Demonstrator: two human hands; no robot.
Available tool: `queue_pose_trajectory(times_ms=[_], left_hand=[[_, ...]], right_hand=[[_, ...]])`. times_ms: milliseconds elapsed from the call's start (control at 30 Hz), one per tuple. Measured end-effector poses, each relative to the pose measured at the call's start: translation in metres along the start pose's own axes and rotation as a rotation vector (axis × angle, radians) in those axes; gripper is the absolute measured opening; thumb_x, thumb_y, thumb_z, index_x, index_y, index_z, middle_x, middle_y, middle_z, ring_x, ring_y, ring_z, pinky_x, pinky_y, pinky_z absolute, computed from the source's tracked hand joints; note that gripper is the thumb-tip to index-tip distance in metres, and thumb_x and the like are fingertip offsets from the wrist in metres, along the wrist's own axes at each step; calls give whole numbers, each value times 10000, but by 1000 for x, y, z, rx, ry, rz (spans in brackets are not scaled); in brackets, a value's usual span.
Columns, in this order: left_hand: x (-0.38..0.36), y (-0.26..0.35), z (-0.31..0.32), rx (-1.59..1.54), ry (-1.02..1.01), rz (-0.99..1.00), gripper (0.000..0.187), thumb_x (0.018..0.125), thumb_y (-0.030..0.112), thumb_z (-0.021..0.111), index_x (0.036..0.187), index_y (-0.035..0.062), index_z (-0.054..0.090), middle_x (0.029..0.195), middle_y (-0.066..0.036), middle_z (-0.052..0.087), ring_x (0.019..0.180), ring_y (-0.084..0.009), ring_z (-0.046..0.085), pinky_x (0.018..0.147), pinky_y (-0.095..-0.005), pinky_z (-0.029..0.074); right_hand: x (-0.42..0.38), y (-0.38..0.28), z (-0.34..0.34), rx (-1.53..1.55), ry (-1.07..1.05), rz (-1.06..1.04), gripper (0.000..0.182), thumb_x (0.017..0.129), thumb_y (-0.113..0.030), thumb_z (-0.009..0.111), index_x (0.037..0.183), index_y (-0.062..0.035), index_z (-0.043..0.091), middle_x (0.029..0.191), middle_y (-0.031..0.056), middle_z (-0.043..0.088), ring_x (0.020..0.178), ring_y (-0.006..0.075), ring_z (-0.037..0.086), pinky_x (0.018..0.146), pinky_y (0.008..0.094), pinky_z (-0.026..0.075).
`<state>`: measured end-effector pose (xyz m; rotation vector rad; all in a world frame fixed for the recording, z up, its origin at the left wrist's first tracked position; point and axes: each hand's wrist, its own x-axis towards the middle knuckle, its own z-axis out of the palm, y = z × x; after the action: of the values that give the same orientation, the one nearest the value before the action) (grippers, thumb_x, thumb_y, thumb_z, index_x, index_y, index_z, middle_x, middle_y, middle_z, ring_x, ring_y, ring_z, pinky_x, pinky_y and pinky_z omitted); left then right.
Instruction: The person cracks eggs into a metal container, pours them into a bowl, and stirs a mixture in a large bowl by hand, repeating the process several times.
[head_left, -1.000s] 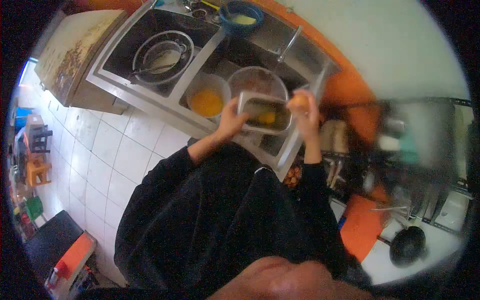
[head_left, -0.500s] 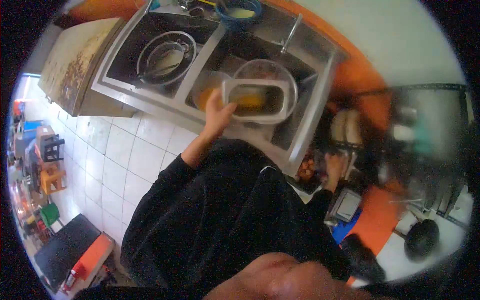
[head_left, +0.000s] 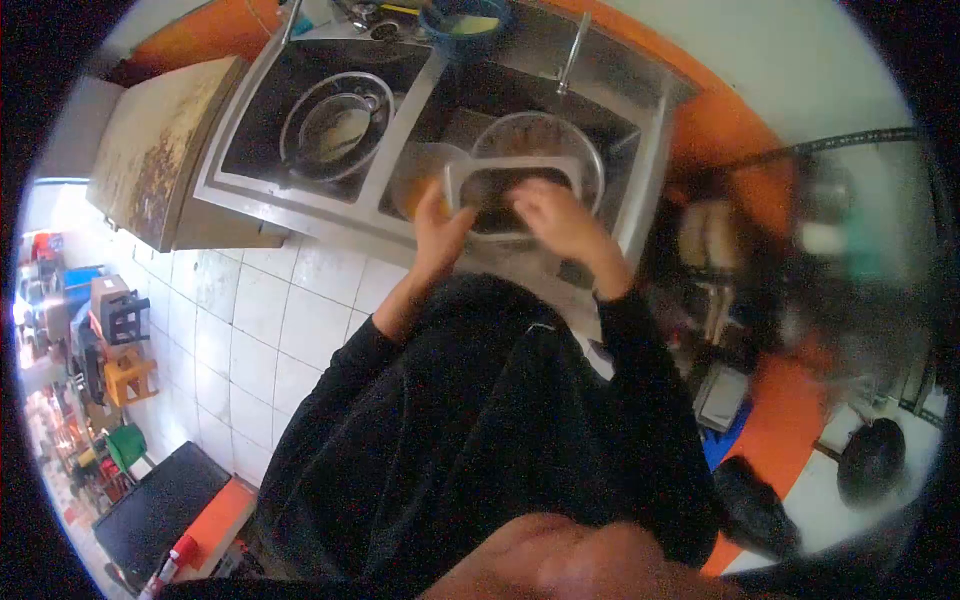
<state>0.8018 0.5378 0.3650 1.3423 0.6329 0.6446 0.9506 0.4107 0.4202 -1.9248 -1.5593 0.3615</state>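
A rectangular tub (head_left: pixel 515 163) with a pale rim hangs over the front of the right-hand sink basin. My left hand (head_left: pixel 440 235) is closed on its left side, thumb near the rim. Over the tub's opening, my right hand (head_left: pixel 562 222) stretches its slightly blurred fingers inward; I make out nothing in them. The tub's inside looks dark and is partly covered by that hand. Just behind the tub, a large clear round bowl (head_left: pixel 598 165) sits in the basin. A rounded translucent thing with orange in it (head_left: pixel 405 190) shows left of the tub.
The left basin holds a round bowl (head_left: pixel 290 125) with a smaller vessel inside. A blue basin (head_left: pixel 465 38) stands behind, near the faucet (head_left: pixel 573 55). A stained cabinet (head_left: pixel 165 160) flanks the sink. A black pan (head_left: pixel 870 462) lies at the lower right.
My right hand has moved from beside the reddish-brown round items at the right to above the tub. My left hand keeps hold of the tub. The view has shifted slightly.
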Motion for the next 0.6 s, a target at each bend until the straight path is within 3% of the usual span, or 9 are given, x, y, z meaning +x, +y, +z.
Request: queue_pose_trajectory(times_ms=[67,133,200,367,433,500,567,600], left_hand=[[0,-2,0,-80,10,-35,431,697,-7,573,1125,-5,533,986,-74,585,921,-164,540,820,-286,436],[-1,-4,-2,78,3,62,372,723,-41,544,1091,2,513,981,-34,581,869,-106,540,786,-240,433],[0,-7,-5,138,6,84,372,722,-35,555,1090,5,515,981,-33,581,873,-107,538,794,-240,430],[0,-15,-4,139,-24,186,358,721,-22,571,1074,16,523,988,-26,570,888,-107,526,814,-248,422],[-2,-17,-5,112,-33,184,392,698,-35,572,1084,25,527,994,-34,559,929,-132,520,839,-271,416],[-5,-14,-1,181,27,163,394,662,48,632,1043,-3,547,1001,-121,539,964,-246,515,822,-348,419],[-7,-28,-4,391,37,163,459,660,77,663,1091,8,521,1033,-128,531,994,-267,504,851,-373,413],[-14,-10,3,353,77,162,517,658,111,687,1131,13,502,1072,-151,525,1028,-294,495,885,-395,403]], right_hand=[[10,8,12,-70,-138,84,214,814,-119,499,955,-9,616,986,209,599,880,368,586,743,431,488],[16,11,16,-140,-278,167,224,780,-88,491,944,1,616,971,232,594,890,393,575,762,461,478],[19,9,15,-206,-429,207,222,723,-43,483,886,28,618,917,254,597,882,395,584,772,475,470],[23,9,19,-205,-535,266,178,713,-45,488,797,55,610,871,262,599,855,414,587,755,479,476],[19,14,24,-227,-569,246,168,710,-46,492,775,58,606,873,266,597,852,416,587,745,477,481],[11,32,34,-234,-490,60,158,709,-53,498,773,52,597,843,259,597,822,413,589,730,473,479],[4,29,30,-196,-433,15,154,698,-23,507,822,37,578,845,255,570,820,406,557,748,471,450],[-4,49,42,-228,-395,-54,189,690,-11,515,865,38,568,884,259,564,866,403,546,784,479,431]])
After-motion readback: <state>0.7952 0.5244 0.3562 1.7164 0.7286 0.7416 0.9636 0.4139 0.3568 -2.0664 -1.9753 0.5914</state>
